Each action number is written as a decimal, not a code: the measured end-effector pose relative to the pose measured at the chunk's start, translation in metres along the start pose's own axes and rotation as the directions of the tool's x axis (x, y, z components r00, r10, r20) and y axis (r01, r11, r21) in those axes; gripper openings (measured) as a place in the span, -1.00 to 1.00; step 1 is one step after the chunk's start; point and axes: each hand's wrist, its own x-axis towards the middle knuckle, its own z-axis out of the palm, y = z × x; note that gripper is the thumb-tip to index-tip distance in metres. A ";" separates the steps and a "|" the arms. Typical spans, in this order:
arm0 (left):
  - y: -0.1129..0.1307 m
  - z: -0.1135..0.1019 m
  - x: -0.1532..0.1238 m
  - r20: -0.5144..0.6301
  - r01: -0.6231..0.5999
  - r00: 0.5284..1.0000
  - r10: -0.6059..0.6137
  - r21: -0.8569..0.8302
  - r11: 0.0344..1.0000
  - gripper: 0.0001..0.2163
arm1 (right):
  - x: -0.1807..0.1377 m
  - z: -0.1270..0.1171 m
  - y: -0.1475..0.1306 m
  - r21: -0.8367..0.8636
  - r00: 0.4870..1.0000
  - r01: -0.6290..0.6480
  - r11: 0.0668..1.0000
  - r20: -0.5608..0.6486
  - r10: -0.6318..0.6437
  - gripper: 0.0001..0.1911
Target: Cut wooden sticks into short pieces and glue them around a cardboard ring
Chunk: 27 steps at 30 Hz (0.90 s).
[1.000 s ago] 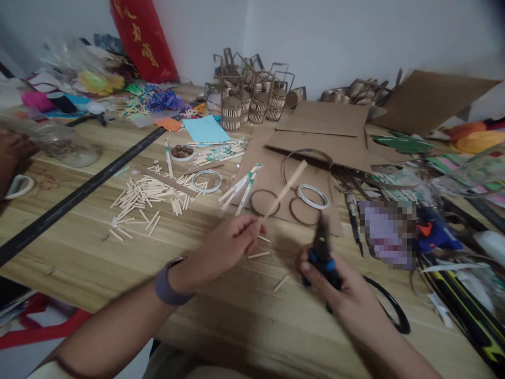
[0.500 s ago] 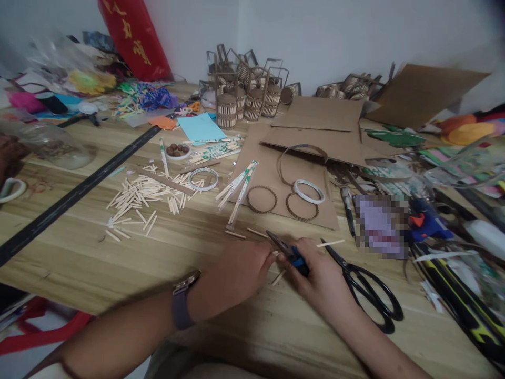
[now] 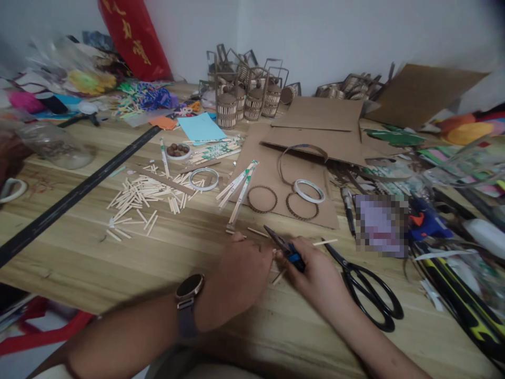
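Observation:
My left hand [image 3: 240,273] rests knuckles-up on the wooden table [image 3: 118,263], fingers curled together at its far edge. A pale end of a small wooden stick [image 3: 274,252] shows at its fingertips. My right hand [image 3: 315,276] is closed round blue-handled cutters [image 3: 284,246], whose dark jaws point up-left, right beside the left fingertips. Short cut stick pieces [image 3: 278,277] lie between and around both hands. A watch [image 3: 189,287] sits on my left wrist.
Black scissors [image 3: 366,289] lie just right of my right hand. A heap of cut sticks [image 3: 138,197] is at the left, with a long black ruler [image 3: 79,192]. Cardboard sheets [image 3: 276,179] carry rings and tape. Small woven baskets [image 3: 244,100] stand at the back.
Both hands came down from mid-air to the table. The long stick my left hand held upright is no longer raised. The cutters now lie low, next to the left fingertips.

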 end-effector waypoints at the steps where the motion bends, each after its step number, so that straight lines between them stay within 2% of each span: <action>1: 0.000 0.000 0.000 0.013 0.007 1.000 -0.007 -0.002 1.000 -0.79 | 0.000 0.000 0.000 -0.004 1.000 -0.006 1.000 0.002 0.006 -0.82; 10: 0.003 0.001 0.003 0.082 0.024 0.996 -0.019 -0.065 0.998 -0.75 | -0.001 0.000 -0.002 -0.035 0.999 -0.029 0.999 0.019 0.030 -0.88; 13: -0.012 -0.001 0.007 0.013 -0.062 0.998 0.067 -0.230 0.971 -0.73 | 0.002 -0.010 0.000 0.063 0.999 0.036 0.997 0.025 -0.037 -0.83; 16: -0.031 -0.004 0.013 0.049 -0.121 0.983 0.177 -0.555 0.823 -0.73 | 0.004 -0.023 0.002 0.188 0.992 0.090 0.978 0.072 -0.106 -0.75; 17: -0.036 -0.004 0.015 0.046 -0.095 0.988 0.150 -0.585 0.805 -0.70 | 0.004 -0.026 0.002 0.208 0.990 0.093 0.974 0.083 -0.113 -0.75; 19: -0.041 -0.003 0.017 0.020 -0.061 0.996 0.088 -0.570 0.819 -0.71 | 0.004 -0.030 0.003 0.217 0.991 0.085 0.973 0.085 -0.106 -0.77; 23: -0.037 0.001 0.019 -0.097 -0.044 0.995 0.002 -0.437 0.898 -0.85 | 0.002 -0.025 0.006 0.210 0.997 0.035 0.977 0.064 -0.050 -0.89; 27: -0.033 0.001 0.020 -0.231 -0.076 0.972 -0.040 -0.469 0.880 -0.91 | -0.001 -0.019 0.006 0.222 0.997 0.032 0.975 0.060 -0.047 -0.82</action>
